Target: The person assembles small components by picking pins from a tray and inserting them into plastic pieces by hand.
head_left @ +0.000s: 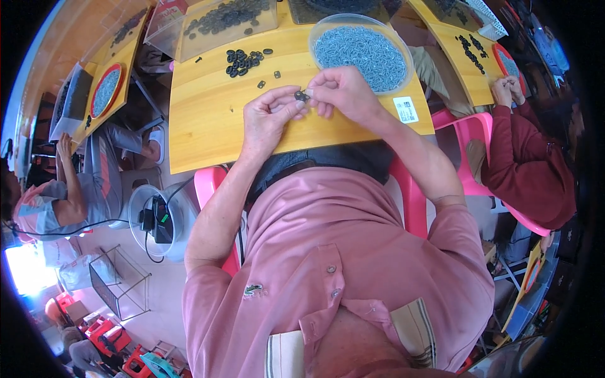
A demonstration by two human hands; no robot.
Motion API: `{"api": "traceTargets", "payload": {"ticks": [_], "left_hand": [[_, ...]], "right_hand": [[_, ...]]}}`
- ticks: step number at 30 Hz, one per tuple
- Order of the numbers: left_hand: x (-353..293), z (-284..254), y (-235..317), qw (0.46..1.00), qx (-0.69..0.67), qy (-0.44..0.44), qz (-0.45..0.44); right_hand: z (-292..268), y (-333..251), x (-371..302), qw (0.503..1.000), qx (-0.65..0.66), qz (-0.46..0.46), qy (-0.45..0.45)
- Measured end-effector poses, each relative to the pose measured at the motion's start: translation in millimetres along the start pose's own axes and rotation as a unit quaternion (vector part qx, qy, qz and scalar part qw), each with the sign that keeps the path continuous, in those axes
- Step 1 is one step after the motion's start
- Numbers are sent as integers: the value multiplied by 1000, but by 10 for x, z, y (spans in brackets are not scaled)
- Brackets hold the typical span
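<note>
Over the yellow wooden table (208,135), both hands meet at chest height. Pinched in the fingertips of my left hand (268,123) is a small black part (302,96). My right hand (343,94) comes to the same part with thumb and forefinger pressed together; whatever sits between them is too small to make out. Just beyond lie two small black pieces (261,84), apart from each other. Farther back is a loose cluster of black oval rings (239,63). A round clear tub (410,60) full of small metal screws (359,55) stands beyond my right hand.
Clear bins (271,24) with black round parts stand at the table's far edge. A white printed label (405,109) lies on the right side. Co-workers sit at tables left and right, one in a dark red sleeve (520,151). A plastic bucket (179,236) with a cable stands at left.
</note>
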State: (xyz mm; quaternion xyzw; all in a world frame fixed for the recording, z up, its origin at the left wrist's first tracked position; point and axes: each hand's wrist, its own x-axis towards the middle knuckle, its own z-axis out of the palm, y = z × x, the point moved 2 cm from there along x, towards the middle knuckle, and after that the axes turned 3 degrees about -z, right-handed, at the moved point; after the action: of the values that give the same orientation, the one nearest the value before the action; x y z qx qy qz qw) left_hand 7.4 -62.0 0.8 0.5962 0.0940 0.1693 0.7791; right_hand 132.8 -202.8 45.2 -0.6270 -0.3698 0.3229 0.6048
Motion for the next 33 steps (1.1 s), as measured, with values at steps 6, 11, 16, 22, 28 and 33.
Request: {"api": "traceTargets", "payload": {"ticks": [6, 11, 16, 22, 28, 33], "left_hand": [[-7, 19, 8, 1000, -4, -2, -7], [0, 8, -7, 1000, -4, 0, -6], [-3, 6, 4, 1000, -7, 7, -10], [-18, 21, 11, 1000, -2, 5, -4], [-43, 32, 32, 1000, -5, 11, -14], [-51, 48, 49, 1000, -1, 15, -5]], "right_hand": [[0, -40, -13, 1000, -21, 2, 16], [12, -24, -12, 999, -28, 5, 19], [28, -28, -5, 1000, -20, 5, 21], [39, -48, -12, 1000, -10, 7, 10], [41, -61, -13, 1000, 0, 20, -8], [43, -46, -11, 1000, 6, 20, -17]]}}
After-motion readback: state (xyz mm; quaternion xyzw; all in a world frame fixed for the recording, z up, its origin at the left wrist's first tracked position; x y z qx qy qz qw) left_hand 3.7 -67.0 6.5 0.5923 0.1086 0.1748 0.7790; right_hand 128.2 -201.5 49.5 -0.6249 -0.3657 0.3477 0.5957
